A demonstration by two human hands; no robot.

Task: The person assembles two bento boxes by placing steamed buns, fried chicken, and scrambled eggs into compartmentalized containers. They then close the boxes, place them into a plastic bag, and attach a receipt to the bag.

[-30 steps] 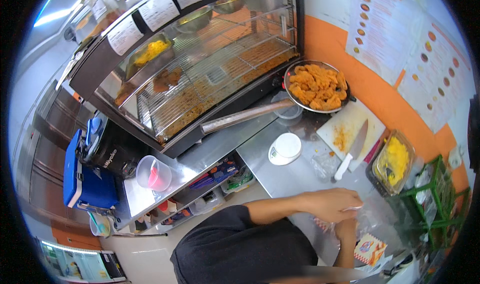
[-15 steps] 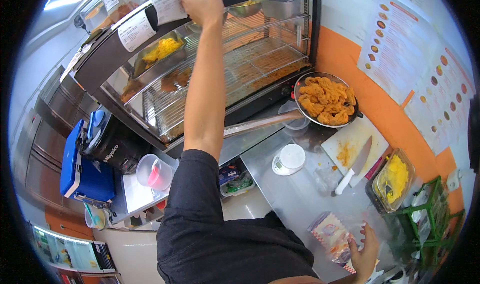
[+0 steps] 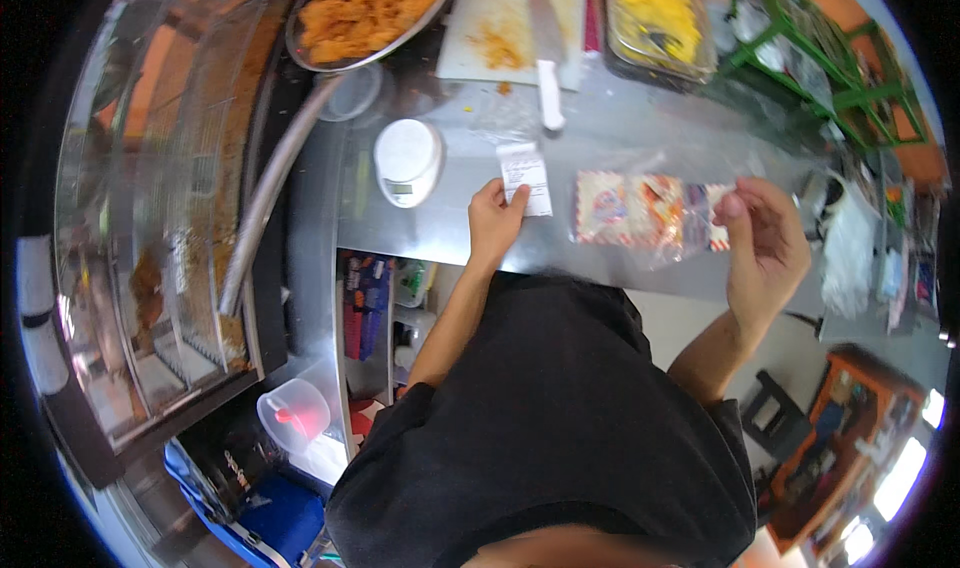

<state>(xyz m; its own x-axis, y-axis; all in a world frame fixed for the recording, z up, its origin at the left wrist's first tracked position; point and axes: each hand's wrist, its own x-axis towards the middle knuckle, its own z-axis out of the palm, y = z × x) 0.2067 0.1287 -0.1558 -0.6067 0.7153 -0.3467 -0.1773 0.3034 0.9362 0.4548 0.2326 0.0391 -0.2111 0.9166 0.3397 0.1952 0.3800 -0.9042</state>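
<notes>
My left hand (image 3: 497,223) pinches a white printed paper slip (image 3: 524,176) between thumb and fingers, just over the near part of the steel counter. To the right, my right hand (image 3: 768,243) is closed with thumb and forefinger together on the end of a clear plastic bag (image 3: 655,253). The bag lies over flat printed paper packaging (image 3: 640,211) with a red-and-white checked edge. A white kitchen scale (image 3: 407,160) stands left of the slip. Beyond the slip lies some crumpled clear plastic (image 3: 505,118).
Along the back are a strainer of fried chicken (image 3: 365,13), a cutting board (image 3: 480,38) with a white-handled knife (image 3: 547,68), a container of yellow food (image 3: 655,18) and a green rack (image 3: 790,48). A glass display warmer (image 3: 180,168) stands left, near a clear jug (image 3: 292,415).
My left hand has come down from the top of the display warmer, now with a paper slip in it. The view has turned right toward the counter. My right hand stays by the printed packaging.
</notes>
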